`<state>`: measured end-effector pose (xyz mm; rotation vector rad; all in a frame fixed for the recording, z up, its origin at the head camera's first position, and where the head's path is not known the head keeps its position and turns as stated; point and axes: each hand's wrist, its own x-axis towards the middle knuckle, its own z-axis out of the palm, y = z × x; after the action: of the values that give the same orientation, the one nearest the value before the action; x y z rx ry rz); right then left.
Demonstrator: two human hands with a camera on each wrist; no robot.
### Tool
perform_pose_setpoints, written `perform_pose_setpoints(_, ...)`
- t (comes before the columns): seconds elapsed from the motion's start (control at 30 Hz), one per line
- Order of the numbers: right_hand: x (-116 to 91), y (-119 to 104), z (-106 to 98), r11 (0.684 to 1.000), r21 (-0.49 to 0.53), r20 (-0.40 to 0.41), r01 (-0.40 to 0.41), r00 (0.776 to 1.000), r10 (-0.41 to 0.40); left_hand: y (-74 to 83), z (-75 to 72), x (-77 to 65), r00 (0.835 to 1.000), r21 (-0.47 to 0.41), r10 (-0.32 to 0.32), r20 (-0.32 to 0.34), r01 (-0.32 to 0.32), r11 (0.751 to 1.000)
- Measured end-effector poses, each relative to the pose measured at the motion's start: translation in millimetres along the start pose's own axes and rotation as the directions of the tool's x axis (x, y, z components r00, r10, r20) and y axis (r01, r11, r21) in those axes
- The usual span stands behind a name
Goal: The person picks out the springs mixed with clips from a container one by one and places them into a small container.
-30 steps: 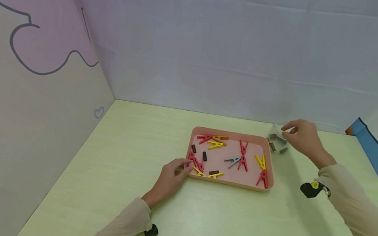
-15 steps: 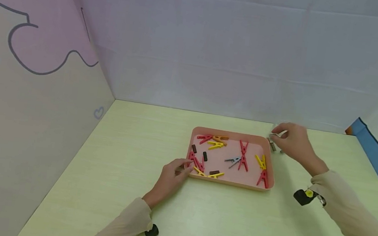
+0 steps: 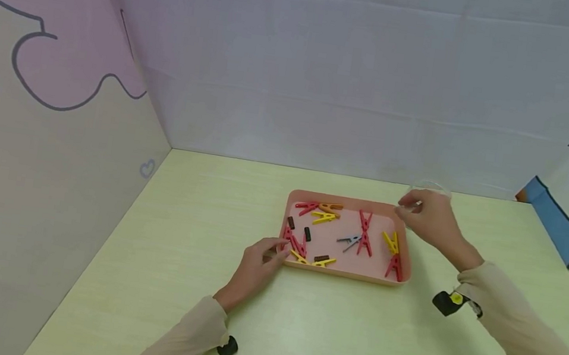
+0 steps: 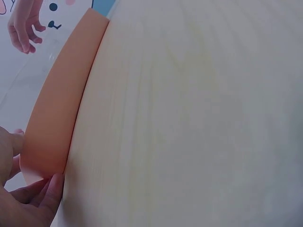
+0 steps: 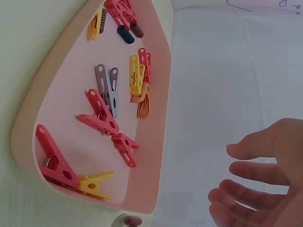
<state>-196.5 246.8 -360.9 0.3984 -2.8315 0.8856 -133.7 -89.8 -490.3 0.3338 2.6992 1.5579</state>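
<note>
At the near left corner of a pink tray [image 3: 330, 240], my left hand [image 3: 253, 266] pinches the wall between thumb and fingers. My right hand [image 3: 430, 218] hovers by the tray's far right corner. In the right wrist view its thumb and fingers are apart, with nothing between them. Inside the tray lie several plastic clothespins: red ones [image 5: 102, 118], yellow ones [image 5: 94, 185], an orange one [image 5: 144, 106] and a grey one [image 5: 113, 92]. Among them are a dark green spring [image 5: 126, 35] and a brown spring [image 5: 137, 30].
A clear container [image 3: 442, 189] stands behind my right hand, which hides most of it. Small springs [image 5: 132, 220] show there at the bottom of the right wrist view. A white wall [image 3: 297, 83] rises along the table's back edge, and a decorated panel [image 3: 74, 174] borders the left.
My right hand has moved left and slightly toward me, from over the clear container to the tray's far right corner. My left hand stays on the tray.
</note>
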Motion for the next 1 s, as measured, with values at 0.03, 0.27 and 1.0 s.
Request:
perform_pose_setpoints(0.03, 0, -2, 1, 1.0, -0.001, 0.004, -0.002, 1.0, 0.002, 0.0, -0.2, -0.1, 1.0, -0.001, -0.003, 0.001, 0.003, 1.0)
perform_pose_setpoints(0.27, -1, -10, 13, 0.999, -0.03, 0.003, 0.024, 1.0, -0.024, 0.0, -1.4, 0.3, 1.0, 0.004, -0.015, -0.003, 0.015, 1.0)
perform_pose_setpoints(1.0, -9, -37, 44, 0.998, 0.007, 0.119, -0.062, 0.991, 0.061, 0.2, 0.0, 0.0, 1.0, -0.015, -0.01, 0.005, 0.01, 1.0)
